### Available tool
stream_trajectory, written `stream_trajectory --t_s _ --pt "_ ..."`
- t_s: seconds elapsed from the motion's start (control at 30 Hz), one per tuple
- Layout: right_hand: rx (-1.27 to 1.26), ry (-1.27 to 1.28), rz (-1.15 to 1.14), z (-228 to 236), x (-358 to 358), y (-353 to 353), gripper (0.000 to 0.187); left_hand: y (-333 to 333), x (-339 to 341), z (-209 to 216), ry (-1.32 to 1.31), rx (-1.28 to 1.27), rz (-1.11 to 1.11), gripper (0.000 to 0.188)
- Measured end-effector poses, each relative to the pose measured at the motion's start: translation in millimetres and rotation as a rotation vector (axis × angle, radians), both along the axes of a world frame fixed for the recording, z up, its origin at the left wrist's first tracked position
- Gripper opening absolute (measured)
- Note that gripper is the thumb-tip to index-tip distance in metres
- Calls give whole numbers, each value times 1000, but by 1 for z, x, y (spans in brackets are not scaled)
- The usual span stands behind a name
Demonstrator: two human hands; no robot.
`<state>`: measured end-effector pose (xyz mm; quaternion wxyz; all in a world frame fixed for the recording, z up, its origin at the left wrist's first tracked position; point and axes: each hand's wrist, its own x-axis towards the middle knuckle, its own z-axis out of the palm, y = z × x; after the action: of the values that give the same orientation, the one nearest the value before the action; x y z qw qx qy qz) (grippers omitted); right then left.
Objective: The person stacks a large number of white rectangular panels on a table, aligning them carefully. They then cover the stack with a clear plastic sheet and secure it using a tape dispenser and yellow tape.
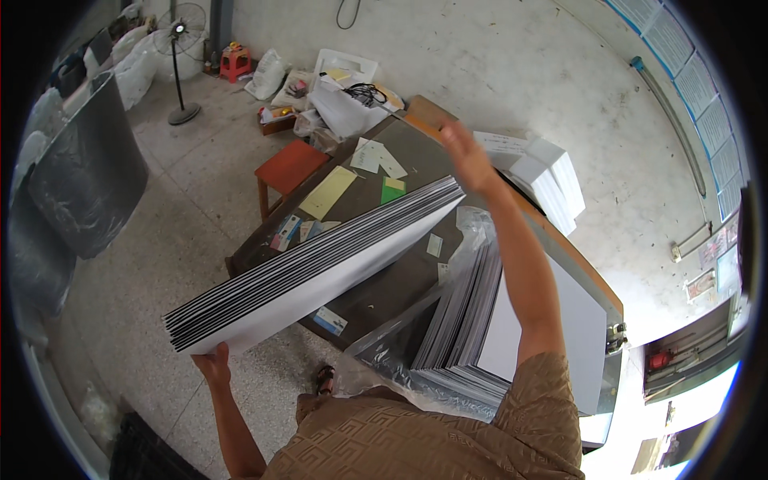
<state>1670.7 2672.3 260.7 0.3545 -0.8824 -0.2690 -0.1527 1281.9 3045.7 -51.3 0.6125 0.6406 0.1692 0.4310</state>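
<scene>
A thick stack of black-and-white sheets (320, 276) stands tilted on edge across the table, its near-left end jutting past the table's side. Under that lower end, my left hand (212, 364) grips the stack's corner, most of its fingers hidden behind the white face. My right hand (468, 156) is raised beyond the stack's far end, apart from it, fingers stretched out and slightly blurred. Below my right forearm, another pile of grey-white sheets (544, 320) lies at the table's right, partly in clear plastic wrap (376, 352).
The dark table (400, 292) carries loose papers, cards and a yellow sheet (328, 192). White blocks (548, 180) stand by the wall. A red-topped stool (290, 166) touches the table's left side. Beyond are a standing fan (180, 72), bags and large grey rolled sheets (88, 164).
</scene>
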Motion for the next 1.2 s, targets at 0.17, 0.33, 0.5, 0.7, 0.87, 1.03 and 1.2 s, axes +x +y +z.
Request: stream_trajectory --t_s 0.17,0.33,0.5,0.7,0.87,1.03,1.2 --pt "-307 299 -348 14 40 -58 60 12 6 0 34 64 -45 76" --pt "-130 470 -397 -31 54 -46 53 5 9 3 9 16 -8 77" --pt "-167 347 -260 -34 50 -34 39 7 6 -2 29 94 3 68" --pt "-51 139 -234 23 41 13 29 8 6 -4 62 33 12 75" --pt "312 273 109 73 -26 159 27 10 16 -5 -3 36 19 74" --pt "-17 -296 877 21 -198 335 24 23 11 -18 17 6 63 72" --pt "-300 -569 1027 68 -211 258 27 19 10 -9 86 73 -30 77"
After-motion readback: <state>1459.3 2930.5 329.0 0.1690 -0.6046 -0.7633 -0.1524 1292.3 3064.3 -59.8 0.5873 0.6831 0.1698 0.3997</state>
